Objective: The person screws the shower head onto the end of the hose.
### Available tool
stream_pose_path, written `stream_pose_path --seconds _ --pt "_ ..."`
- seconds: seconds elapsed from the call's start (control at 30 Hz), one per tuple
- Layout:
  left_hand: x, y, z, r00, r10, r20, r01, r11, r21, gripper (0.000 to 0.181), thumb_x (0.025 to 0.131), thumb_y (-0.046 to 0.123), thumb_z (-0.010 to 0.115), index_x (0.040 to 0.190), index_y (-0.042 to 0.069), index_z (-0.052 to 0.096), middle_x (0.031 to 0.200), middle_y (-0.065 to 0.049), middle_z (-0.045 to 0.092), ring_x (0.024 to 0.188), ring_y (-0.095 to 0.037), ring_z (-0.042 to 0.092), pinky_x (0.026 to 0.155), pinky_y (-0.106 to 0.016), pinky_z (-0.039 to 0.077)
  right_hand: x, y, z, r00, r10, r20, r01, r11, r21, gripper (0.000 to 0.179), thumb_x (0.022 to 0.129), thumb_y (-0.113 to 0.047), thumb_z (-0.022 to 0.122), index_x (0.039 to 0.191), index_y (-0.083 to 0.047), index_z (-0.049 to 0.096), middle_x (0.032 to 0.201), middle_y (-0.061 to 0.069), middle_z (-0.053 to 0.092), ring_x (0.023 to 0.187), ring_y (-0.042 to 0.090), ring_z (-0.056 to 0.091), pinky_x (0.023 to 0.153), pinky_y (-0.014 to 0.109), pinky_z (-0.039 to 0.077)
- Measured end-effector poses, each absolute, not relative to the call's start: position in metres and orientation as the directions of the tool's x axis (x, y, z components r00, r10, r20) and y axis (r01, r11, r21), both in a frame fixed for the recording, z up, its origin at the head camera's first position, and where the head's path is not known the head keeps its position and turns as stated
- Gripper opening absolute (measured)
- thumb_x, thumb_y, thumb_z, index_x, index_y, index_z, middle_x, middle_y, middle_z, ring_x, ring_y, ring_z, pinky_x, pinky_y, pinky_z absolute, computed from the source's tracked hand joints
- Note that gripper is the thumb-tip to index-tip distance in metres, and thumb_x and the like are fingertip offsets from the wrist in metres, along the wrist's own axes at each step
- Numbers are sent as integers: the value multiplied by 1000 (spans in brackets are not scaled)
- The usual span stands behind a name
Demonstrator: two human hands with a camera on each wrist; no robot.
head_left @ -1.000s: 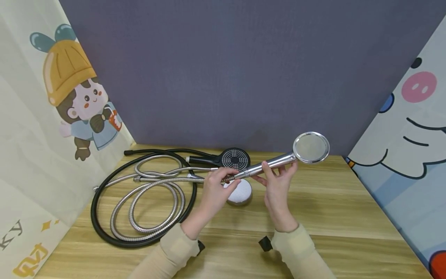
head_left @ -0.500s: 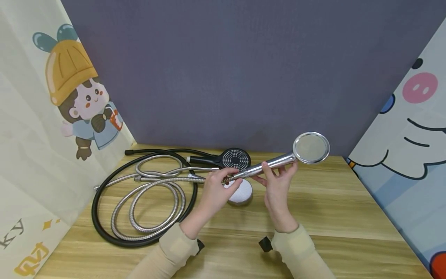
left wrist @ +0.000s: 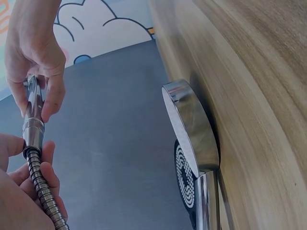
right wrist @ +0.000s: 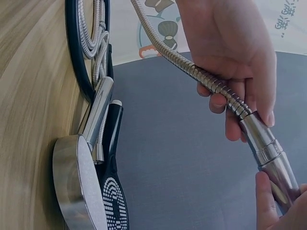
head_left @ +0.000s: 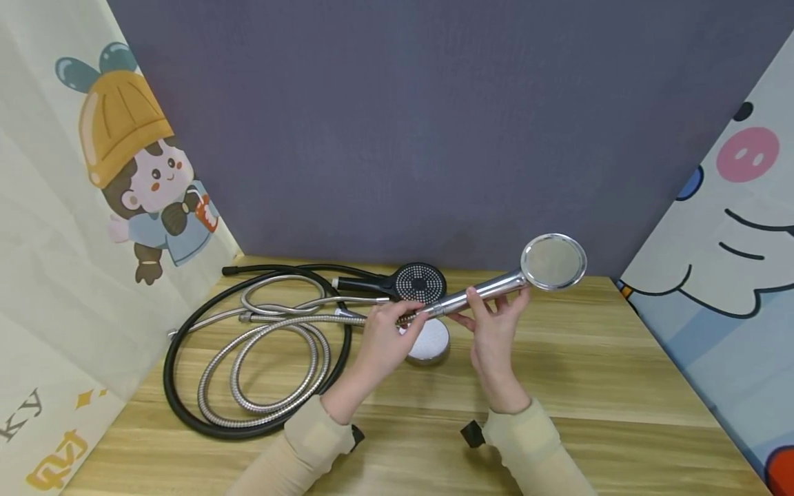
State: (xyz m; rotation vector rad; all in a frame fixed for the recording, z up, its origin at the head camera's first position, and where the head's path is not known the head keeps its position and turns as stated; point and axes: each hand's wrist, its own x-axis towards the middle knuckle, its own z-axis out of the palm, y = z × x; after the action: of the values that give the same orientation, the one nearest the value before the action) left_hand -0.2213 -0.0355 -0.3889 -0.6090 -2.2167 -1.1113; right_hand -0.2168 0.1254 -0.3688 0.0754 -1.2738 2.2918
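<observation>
My right hand [head_left: 496, 341] holds the handle of a chrome shower head [head_left: 554, 262] up off the table, its round face tilted toward the head camera. My left hand [head_left: 384, 341] pinches the conical end nut of a ribbed metal shower hose [right wrist: 192, 69], right at the handle's lower end. In the right wrist view, nut and handle lie in one line, with the left thumb along the nut and the fingers curled beneath the hose. Under my left fingertips, a second chrome shower head [head_left: 429, 340] with a white face lies on the table, its handle partly hidden.
Behind the hands lies a black shower head [head_left: 419, 282] near the grey back panel [head_left: 397, 138]. Coiled on the left of the wooden table [head_left: 589, 386] are a black hose [head_left: 170, 386] and silver hoses [head_left: 201, 386]. Printed cloths hang on both sides.
My left thumb and fingers shift slightly at the hose nut. The shower head and my right hand stay nearly where they were.
</observation>
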Motion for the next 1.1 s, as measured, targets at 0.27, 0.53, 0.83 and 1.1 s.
stream_pose_path --seconds 0.27,0.53,0.83,1.1 --pt "-223 -36 -390 -714 150 684 640 535 551 22 84 24 71 100 9 72 76 1 69 62 -10 57 70 -28 39 -217 126 -369 -869 405 284 -451 -414 -791 81 86 3 63 143 -30 16 105 10 43 82 20 59 63 48 56" --pt "-223 -35 -392 -704 143 695 649 526 549 23 82 25 73 99 10 72 78 1 69 63 -9 57 70 -28 40 -216 126 -368 -862 399 311 -469 -399 -788 80 86 1 64 144 -27 17 103 9 43 77 20 61 62 46 56" --pt "-222 -36 -392 -685 118 718 663 510 548 25 77 26 77 98 13 73 83 2 71 68 -9 58 69 -27 45 -215 126 -365 -875 397 279 -435 -388 -813 79 87 0 63 144 -27 17 103 9 44 78 19 60 64 46 56" --pt "-223 -36 -392 -622 136 771 721 483 497 25 76 22 79 96 7 74 86 0 73 76 -10 58 68 -25 46 -214 126 -362 -879 399 260 -419 -389 -820 78 87 1 62 144 -27 17 104 11 45 79 19 61 65 46 56"
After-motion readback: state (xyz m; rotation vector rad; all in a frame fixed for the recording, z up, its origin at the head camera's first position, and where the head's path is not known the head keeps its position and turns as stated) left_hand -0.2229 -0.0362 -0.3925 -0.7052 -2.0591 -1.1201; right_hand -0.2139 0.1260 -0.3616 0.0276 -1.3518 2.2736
